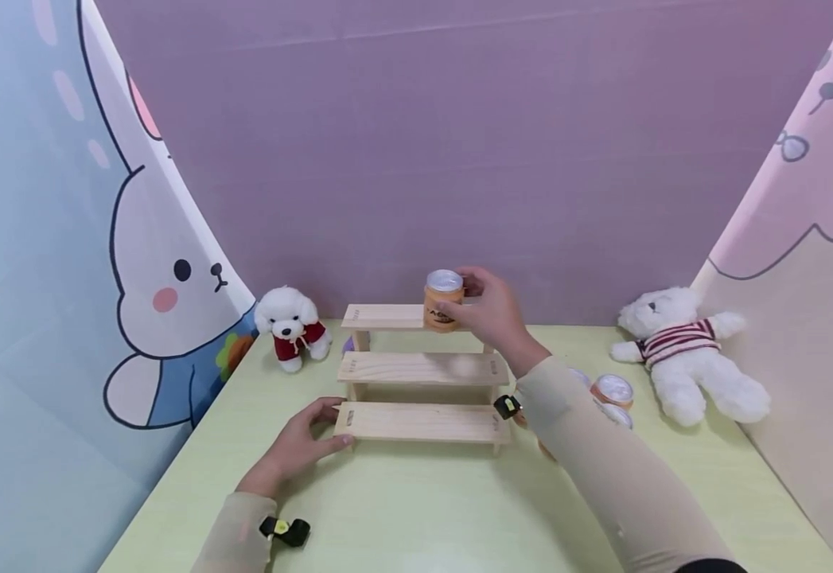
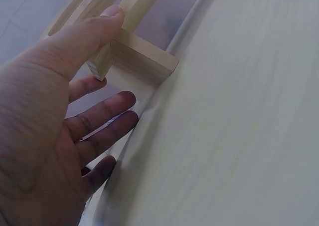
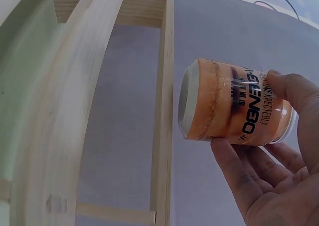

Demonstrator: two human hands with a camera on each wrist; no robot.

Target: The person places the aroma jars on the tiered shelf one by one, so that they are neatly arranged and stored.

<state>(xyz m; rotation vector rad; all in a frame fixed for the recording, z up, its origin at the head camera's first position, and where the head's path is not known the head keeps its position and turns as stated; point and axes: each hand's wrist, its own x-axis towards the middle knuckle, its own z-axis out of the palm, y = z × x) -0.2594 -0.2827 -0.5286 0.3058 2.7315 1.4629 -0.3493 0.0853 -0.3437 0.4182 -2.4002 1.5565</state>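
Note:
My right hand [image 1: 493,312] grips an orange can [image 1: 441,302] with a silver lid, thumb on one side and fingers on the other. In the right wrist view, dark lettering shows on the can [image 3: 239,104], and a small gap parts its base from the top board [image 3: 164,106]. A three-step wooden shelf [image 1: 423,368] stands below it. With thumb above and index finger below, my left hand [image 1: 305,442] pinches the left end of the lowest step [image 1: 419,422]. The other fingers [image 2: 107,113] of that hand spread loosely beside the shelf's leg.
Several more cans [image 1: 613,390] stand right of the shelf, partly hidden by my right forearm. A white plush dog [image 1: 290,322] in red sits at the back left. A white plush bear [image 1: 681,350] in a striped top leans at the right. Behind the table [image 1: 416,509] hangs a purple backdrop [image 1: 459,159].

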